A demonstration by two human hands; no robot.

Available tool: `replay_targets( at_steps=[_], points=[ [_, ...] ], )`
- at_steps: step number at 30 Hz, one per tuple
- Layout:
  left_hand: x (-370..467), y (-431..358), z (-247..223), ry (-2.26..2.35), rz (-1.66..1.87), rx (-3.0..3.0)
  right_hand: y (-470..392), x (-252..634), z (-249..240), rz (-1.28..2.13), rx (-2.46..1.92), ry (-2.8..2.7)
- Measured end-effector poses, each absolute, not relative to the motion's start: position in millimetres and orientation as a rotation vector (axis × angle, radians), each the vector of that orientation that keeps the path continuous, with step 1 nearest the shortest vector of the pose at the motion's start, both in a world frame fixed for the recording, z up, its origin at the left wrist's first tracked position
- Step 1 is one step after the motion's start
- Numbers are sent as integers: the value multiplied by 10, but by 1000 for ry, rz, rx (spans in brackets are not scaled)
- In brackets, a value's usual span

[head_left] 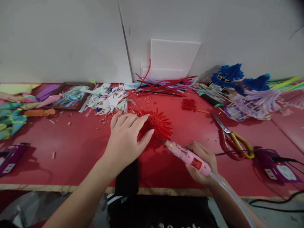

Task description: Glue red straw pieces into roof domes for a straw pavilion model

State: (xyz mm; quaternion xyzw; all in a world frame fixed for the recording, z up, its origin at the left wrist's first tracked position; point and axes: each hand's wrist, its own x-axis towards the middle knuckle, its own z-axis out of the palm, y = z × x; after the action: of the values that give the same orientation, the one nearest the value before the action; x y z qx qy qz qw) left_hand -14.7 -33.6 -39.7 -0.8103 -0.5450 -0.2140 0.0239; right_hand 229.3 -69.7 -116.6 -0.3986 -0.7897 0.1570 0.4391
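Observation:
A round red flower of pipe-cleaner petals [163,126] lies at the middle of the red table. My left hand [128,136] rests over its left side, with thumb and fingertips closed on the red petals near the centre. A pink glue gun [187,156] is held in my right hand [203,158], its dark tip at the flower's lower right edge. A clear tube runs from the gun's back over my right forearm. The flower's left part is hidden under my left hand.
Scissors with red and yellow handles [234,142] lie at right, near a purple device [275,167]. A small red piece [188,104] sits behind. Paper scraps [109,99] and red stems [163,85] line the back. A black phone [128,179] lies at the front edge.

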Motion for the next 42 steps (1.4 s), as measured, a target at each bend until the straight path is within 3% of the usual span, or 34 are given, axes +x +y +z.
replay_targets(
  at_steps=[9, 17, 22, 32, 42],
  points=[
    [-155, -342, -394, -1709, -655, -2518, -710, 2427, -1247, 339, -1020, -2086],
    [-164, -342, -406, -1682, -661, -2529, -490, 2916, -1497, 250, -1473, -2481],
    [-160, -341, -411, -1677, -688, -2521, -146, 3072, -1455, 83, -1434, -2508],
    [-260, -416, -307, -1865, -1092, -2408, 1101, 3032, -1557, -66, -1572, -2435],
    [-355, -444, -296, -1804, -1349, -2563, 1137, 2982, -1620, -48, -1526, -2436]
  ],
)
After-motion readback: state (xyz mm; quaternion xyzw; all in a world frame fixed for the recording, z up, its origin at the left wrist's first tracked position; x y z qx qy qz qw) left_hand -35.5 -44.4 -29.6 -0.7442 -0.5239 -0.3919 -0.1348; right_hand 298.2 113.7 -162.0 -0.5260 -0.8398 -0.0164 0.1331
